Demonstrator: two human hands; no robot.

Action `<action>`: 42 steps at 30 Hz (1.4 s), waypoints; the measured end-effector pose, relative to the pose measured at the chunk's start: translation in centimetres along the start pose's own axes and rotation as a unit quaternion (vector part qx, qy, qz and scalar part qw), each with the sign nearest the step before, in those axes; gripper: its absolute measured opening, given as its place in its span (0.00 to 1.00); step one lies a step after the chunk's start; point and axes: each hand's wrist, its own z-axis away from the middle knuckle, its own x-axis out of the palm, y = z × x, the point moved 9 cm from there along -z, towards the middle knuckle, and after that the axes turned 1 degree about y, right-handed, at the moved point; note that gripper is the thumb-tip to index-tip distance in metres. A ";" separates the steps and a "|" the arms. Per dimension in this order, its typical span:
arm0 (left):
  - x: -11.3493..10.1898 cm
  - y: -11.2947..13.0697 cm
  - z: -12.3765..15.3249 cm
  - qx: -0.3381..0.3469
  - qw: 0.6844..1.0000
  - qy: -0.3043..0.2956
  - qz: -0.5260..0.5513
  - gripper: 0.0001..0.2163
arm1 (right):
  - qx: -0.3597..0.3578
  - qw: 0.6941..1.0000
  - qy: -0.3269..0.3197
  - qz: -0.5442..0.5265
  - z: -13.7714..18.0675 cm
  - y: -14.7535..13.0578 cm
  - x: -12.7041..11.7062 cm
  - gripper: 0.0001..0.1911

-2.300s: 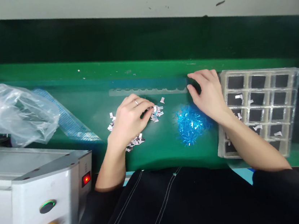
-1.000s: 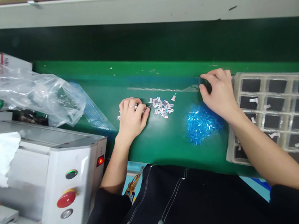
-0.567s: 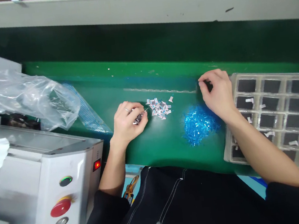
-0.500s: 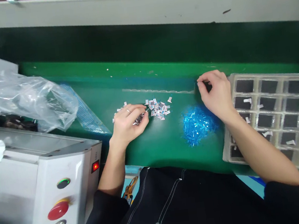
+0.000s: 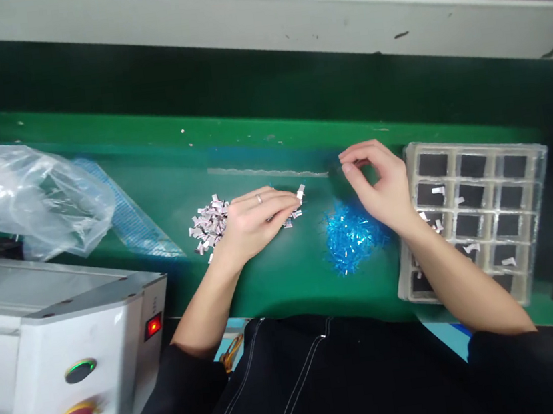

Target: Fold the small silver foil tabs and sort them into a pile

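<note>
My left hand (image 5: 252, 220) lies flat on the green bench, fingers stretched out over a scatter of small white and grey pieces (image 5: 208, 221). More of those pieces show at its fingertips. My right hand (image 5: 379, 184) hovers left of a clear compartment tray (image 5: 527, 156), with thumb and forefinger pinched together; whatever sits between them is too small to make out. A heap of shiny blue film scraps (image 5: 351, 238) lies just below that hand. A thin clear strip (image 5: 266, 170) lies on the bench beyond both hands.
The tray holds dark squares and a few white bits. A crumpled clear plastic bag (image 5: 28, 197) and a blue mesh sheet (image 5: 129, 218) lie at the left. A white machine (image 5: 31, 344) with red and green buttons stands at the front left. A grey ledge runs along the back.
My left hand has uncurled from a loose fist and spread flat across the small pieces. My right hand has lifted and moved left, away from the tray's corner, into a pinch.
</note>
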 end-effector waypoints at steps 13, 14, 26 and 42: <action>2.0 0.3 1.2 0.026 1.000 -0.015 -0.006 0.09 | 0.028 0.991 -0.111 -0.069 2.4 -3.3 3.8 0.04; 2.0 0.4 1.2 0.027 0.999 -0.015 -0.007 0.09 | 0.022 0.991 -0.111 -0.065 2.4 -3.4 3.9 0.04; 2.3 1.1 1.0 0.046 0.998 -0.023 -0.019 0.09 | -0.023 0.993 -0.110 -0.033 2.8 -3.8 4.4 0.07; 2.5 1.3 1.3 0.057 0.997 -0.056 -0.005 0.11 | -0.008 0.981 -0.178 -0.079 3.0 -2.6 5.3 0.17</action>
